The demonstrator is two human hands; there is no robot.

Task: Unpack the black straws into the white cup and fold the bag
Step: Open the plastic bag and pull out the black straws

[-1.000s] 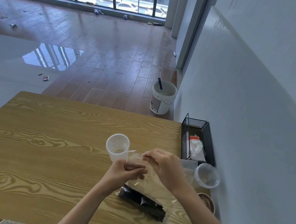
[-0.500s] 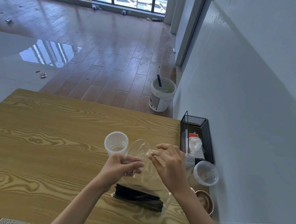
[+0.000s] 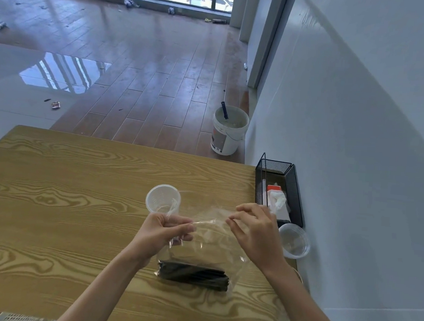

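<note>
- Two steps remain, by my reading: no straw has left the bag, and the folding has not begun.
- Nearest, at 6 o'clock on the table, the black straws lie bundled in the bottom of the clear bag, long axis running 9 to 3 o'clock, right end slightly nearer.
- Above them, the left hand pinches one side of the bag's mouth; the right hand pinches the other, stretching it open.
- Farther, toward 11 o'clock of the hands, the white cup stands upright and empty.
</note>
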